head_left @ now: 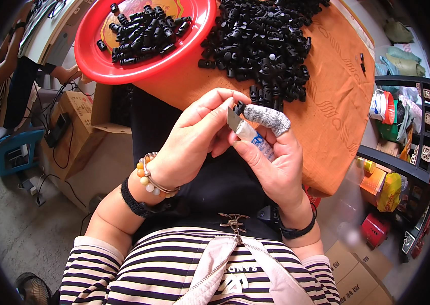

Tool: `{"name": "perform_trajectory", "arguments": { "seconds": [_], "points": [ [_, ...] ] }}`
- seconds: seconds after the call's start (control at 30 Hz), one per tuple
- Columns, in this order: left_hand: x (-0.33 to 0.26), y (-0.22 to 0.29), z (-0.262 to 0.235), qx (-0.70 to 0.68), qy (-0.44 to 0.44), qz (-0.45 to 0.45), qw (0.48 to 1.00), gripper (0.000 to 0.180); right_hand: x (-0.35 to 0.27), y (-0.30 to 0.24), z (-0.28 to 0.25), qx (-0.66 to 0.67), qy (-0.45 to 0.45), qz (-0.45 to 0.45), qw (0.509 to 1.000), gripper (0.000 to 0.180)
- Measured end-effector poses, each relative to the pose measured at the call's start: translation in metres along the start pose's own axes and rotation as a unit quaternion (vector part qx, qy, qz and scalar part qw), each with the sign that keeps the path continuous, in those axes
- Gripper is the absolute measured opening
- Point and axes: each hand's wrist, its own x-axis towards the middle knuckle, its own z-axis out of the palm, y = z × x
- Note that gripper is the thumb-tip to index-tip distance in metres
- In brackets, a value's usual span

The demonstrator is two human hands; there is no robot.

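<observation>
My left hand (187, 134) pinches a small black plastic part (239, 107) between thumb and fingers, above my lap near the table's front edge. Closed in my right hand (283, 165) is a short blade (233, 120), its handle wrapped in white material with blue marks. The metal end meets or lies just beside the black part; which one I cannot tell. A grey knitted finger cover (270, 118) sits on my right index finger, which curls over toward the part. Just beyond my hands lies a large heap of similar black parts (263, 48).
A red round tray (86, 58) with more black parts stands at the far left of the orange tablecloth (329, 137). Two small pieces (362, 63) lie at the cloth's right. Left are a cardboard box (75, 132), cables, a blue stool (19, 155) and another person's arm (1, 71). A shelf (403, 165) stands right.
</observation>
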Motion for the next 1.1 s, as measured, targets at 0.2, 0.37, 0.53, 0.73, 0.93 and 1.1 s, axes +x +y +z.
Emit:
{"name": "perform_trajectory", "arguments": {
  "seconds": [0.2, 0.37, 0.53, 0.73, 0.93, 1.1],
  "points": [
    [0.0, -0.0016, 0.0016, -0.015, 0.023, 0.007, 1.0, 0.023, 0.0002, -0.0006, 0.0018, -0.001, 0.006, 0.005, 1.0, 0.038],
    [-0.001, -0.0005, 0.003, 0.004, 0.03, 0.013, 0.999, 0.021, -0.001, 0.0009, -0.0011, -0.004, -0.002, 0.007, 1.0, 0.035],
    [-0.0028, 0.0014, 0.0009, 0.017, 0.021, 0.016, 1.0, 0.02, -0.0011, -0.0007, -0.0016, 0.013, -0.006, 0.015, 1.0, 0.033],
    [-0.0029, 0.0037, -0.0029, 0.014, -0.001, 0.006, 1.0, 0.019, 0.001, 0.0026, -0.0034, 0.035, -0.015, 0.003, 0.999, 0.033],
    [-0.0011, 0.0021, -0.0011, 0.0, 0.007, 0.001, 1.0, 0.02, 0.0012, 0.0032, -0.0032, 0.045, -0.015, 0.0, 0.999, 0.033],
    [-0.0007, 0.0025, 0.0025, -0.001, 0.027, 0.006, 1.0, 0.021, 0.0011, -0.0012, -0.0004, 0.064, -0.019, 0.009, 0.998, 0.035]
  ]
}}
